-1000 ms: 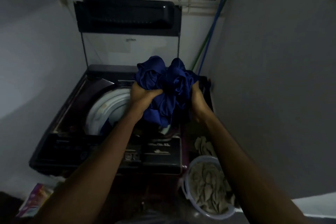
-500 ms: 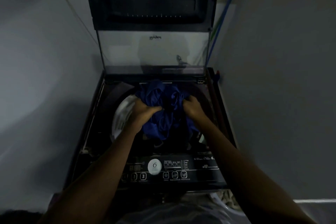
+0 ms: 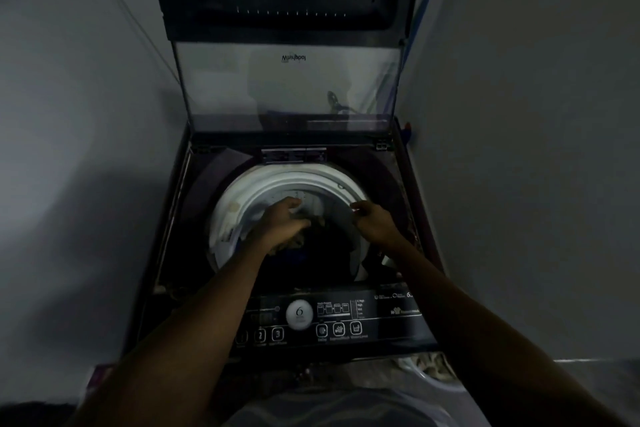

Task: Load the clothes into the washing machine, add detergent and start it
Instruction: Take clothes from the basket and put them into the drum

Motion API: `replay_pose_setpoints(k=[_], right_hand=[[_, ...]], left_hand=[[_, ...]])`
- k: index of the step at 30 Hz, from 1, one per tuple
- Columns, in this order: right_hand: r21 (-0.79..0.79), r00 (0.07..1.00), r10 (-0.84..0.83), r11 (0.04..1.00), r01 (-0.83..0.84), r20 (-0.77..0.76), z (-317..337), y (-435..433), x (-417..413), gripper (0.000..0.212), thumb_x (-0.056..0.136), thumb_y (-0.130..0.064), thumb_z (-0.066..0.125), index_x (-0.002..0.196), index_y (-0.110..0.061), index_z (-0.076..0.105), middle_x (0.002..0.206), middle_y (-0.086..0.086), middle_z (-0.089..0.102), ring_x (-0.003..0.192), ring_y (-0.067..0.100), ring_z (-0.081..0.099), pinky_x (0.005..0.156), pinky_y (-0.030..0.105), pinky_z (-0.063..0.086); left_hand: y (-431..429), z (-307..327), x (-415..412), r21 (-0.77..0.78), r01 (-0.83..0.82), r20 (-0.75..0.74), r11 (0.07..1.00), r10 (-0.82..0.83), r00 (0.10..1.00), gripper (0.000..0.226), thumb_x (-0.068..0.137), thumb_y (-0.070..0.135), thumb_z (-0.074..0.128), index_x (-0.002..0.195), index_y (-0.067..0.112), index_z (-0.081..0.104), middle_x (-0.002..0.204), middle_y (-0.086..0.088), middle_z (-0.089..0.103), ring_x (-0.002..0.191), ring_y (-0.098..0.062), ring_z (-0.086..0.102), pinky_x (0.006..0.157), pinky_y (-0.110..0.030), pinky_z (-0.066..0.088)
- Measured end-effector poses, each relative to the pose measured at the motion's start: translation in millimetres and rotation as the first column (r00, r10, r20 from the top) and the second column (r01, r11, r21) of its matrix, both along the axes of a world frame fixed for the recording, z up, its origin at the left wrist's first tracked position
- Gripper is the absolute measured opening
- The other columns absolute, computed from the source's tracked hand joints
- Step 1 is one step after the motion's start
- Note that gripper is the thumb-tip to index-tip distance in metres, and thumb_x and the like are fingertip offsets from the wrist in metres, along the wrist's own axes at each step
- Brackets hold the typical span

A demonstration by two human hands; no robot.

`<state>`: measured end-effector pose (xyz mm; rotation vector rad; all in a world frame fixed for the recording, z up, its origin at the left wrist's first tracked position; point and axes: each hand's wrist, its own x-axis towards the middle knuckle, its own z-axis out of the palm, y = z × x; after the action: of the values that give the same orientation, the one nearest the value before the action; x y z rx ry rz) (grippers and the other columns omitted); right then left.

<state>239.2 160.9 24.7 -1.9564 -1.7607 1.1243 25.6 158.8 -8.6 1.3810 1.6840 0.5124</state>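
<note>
I stood over the dark top-loading washing machine (image 3: pixel 194 236), which was set between two grey walls. Its lid (image 3: pixel 287 80), clear glass with a black upper frame, stood upright and open at the back. Both my arms reached over the black control panel (image 3: pixel 381 319) with its round silver button (image 3: pixel 299 314).

My left grip (image 3: pixel 284 222) hung over the left part of the round drum opening with the white plastic rim (image 3: pixel 235 204). Its fingers were loose and a little spread, and they held nothing that I could see, though this part was blurred. My right grip (image 3: pixel 375 224) was over the right part of the opening, near the rim, with the fingers loosely bent and no cloth in them.

The clothes (image 3: pixel 298 246), a dark heap with some blue and some brownish fabric, lay down inside the drum, below my left grip. In the weak light I could not tell if the fingers touched them. On the floor at the lower right, a pale round bucket (image 3: pixel 440 383) with light-coloured laundry showed partly.
</note>
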Motion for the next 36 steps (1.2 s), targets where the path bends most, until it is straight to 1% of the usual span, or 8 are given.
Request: replay_pose_setpoints(k=[2,5,10,15,18,20,25,36], right_hand=[[0.028,0.998,-0.055,0.998,0.056,-0.037,-0.2,-1.6,6.8,0.035,0.09,-0.02,0.056,0.124,-0.014,0.061,0.111,0.013,0.068,0.099,0.024,0.064,0.081,0.026,0.046],[0.099,0.996,-0.07,0.992,0.075,-0.051,5.3,-7.1,19.6,0.033,0.09,-0.019,0.056,0.122,-0.016,0.062,0.111,0.01,0.069,0.102,0.025,0.065,0.087,0.03,0.048],[0.219,0.998,-0.054,0.974,0.062,-0.045,15.0,-20.6,58.3,0.026,0.09,-0.015,0.055,0.113,-0.012,0.067,0.113,0.009,0.069,0.107,0.025,0.063,0.088,0.028,0.046],[0.314,0.99,-0.037,0.946,0.078,-0.133,23.7,-41.7,111.7,0.022,0.09,-0.015,0.057,0.109,-0.014,0.069,0.107,0.005,0.071,0.098,0.017,0.065,0.08,0.021,0.046],[0.352,0.982,-0.02,0.932,0.087,-0.19,27.6,-57.1,151.4,0.02,0.09,-0.014,0.057,0.106,-0.014,0.068,0.099,-0.002,0.069,0.087,0.005,0.058,0.069,0.003,0.038],[0.353,0.975,-0.026,0.93,0.106,-0.223,25.5,-66.2,180.4,0.019,0.09,-0.014,0.058,0.106,-0.013,0.068,0.097,-0.004,0.067,0.084,0.003,0.056,0.062,-0.005,0.034],[0.31,0.973,-0.033,0.945,0.104,-0.227,8.2,-89.8,251.4,0.02,0.092,-0.016,0.056,0.108,-0.015,0.068,0.105,0.0,0.069,0.095,0.011,0.063,0.076,0.015,0.042],[0.204,0.966,-0.133,0.962,0.18,-0.224,-15.4,-135.8,332.8,0.022,0.094,-0.016,0.054,0.11,-0.013,0.068,0.102,-0.002,0.067,0.091,0.012,0.061,0.073,0.018,0.044]], left_hand=[[-1.1,3.9,13.5,0.038,0.026,-0.024,0.999,-0.025,0.999,0.057,0.088,0.021,0.071,0.14,0.019,0.048,0.137,-0.002,0.056,0.11,-0.017,0.06,0.082,-0.02,0.046],[-6.4,11.6,35.2,0.054,0.04,-0.04,0.998,-0.038,0.998,0.052,0.087,0.028,0.071,0.135,0.028,0.051,0.133,0.0,0.059,0.112,-0.017,0.057,0.088,-0.029,0.047],[-19.0,26.4,86.9,0.147,0.066,-0.079,0.987,-0.055,0.995,0.05,0.09,0.027,0.068,0.137,0.022,0.052,0.138,0.001,0.056,0.126,-0.021,0.053,0.095,-0.029,0.044],[-42.6,38.2,153.3,0.233,0.055,-0.078,0.971,-0.037,0.996,0.047,0.089,0.02,0.067,0.134,0.019,0.054,0.132,-0.004,0.06,0.116,-0.022,0.059,0.088,-0.027,0.047],[-60.2,44.5,201.8,0.305,0.001,-0.017,0.952,0.004,1.0,0.041,0.088,0.017,0.07,0.128,0.017,0.058,0.123,-0.003,0.064,0.103,-0.02,0.064,0.079,-0.024,0.047],[-69.7,44.2,232.9,0.337,-0.03,0.014,0.941,0.027,1.0,0.04,0.087,0.019,0.071,0.125,0.019,0.059,0.122,0.0,0.065,0.109,-0.017,0.063,0.087,-0.025,0.05],[-93.4,42.0,302.8,0.373,-0.013,-0.027,0.928,0.024,0.999,0.046,0.087,0.023,0.071,0.13,0.02,0.055,0.131,0.003,0.058,0.122,-0.012,0.053,0.104,-0.028,0.043],[-132.6,19.4,378.7,0.247,0.067,-0.004,0.967,-0.069,0.998,0.046,0.088,0.021,0.07,0.131,0.019,0.056,0.133,0.003,0.058,0.125,-0.012,0.051,0.098,-0.021,0.039]])
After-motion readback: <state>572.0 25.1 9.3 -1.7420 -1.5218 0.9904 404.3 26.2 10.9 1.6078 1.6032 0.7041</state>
